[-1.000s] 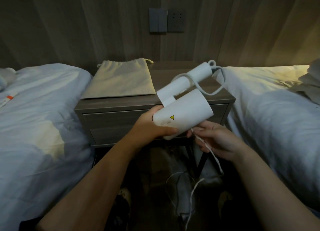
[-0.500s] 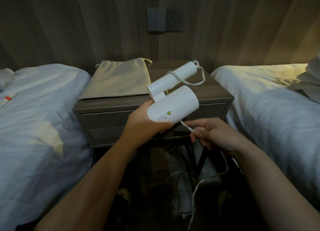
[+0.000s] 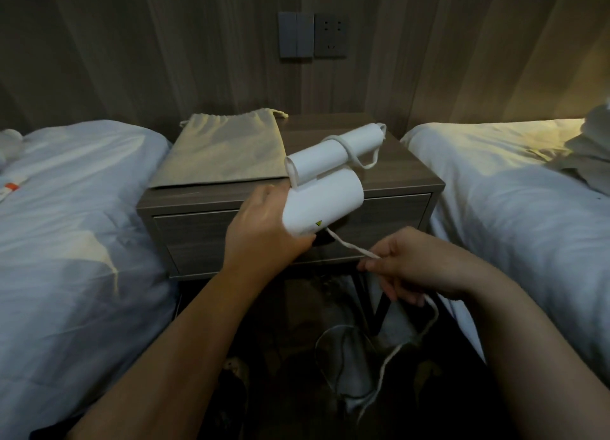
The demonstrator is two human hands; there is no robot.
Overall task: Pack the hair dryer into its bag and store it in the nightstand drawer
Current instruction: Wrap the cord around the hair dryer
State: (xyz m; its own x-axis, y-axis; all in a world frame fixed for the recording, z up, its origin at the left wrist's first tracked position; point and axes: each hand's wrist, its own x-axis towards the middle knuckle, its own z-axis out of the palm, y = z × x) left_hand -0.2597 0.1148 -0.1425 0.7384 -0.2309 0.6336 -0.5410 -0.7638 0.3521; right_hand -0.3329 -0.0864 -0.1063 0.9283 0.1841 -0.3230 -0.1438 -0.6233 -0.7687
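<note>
At the centre of the frame, before the bench (image 3: 407, 179), the hair dryer (image 3: 325, 203) is held up off every surface, its handle folded back against the barrel. It is clasped at the near end by the left grip (image 3: 264, 231), whose fingers are curled round the barrel. The white cord (image 3: 350, 245) is pinched between thumb and fingertips of the right grip (image 3: 412, 263), lower right of centre, and is drawn taut from below the barrel. One loop is seen round the folded handle, and the rest trails down to the dark floor. The step in hand is judged to be the winding of the cord, so packing proper is not yet begun. The bag (image 3: 224, 156) is laid flat on the bench, upper left of the dryer, its gathered mouth turned to the wall. The drawer (image 3: 198, 238) below is shut. Next, the slack is likely to be wrapped round the dryer under even tension, after which the bag's mouth must be opened
</note>
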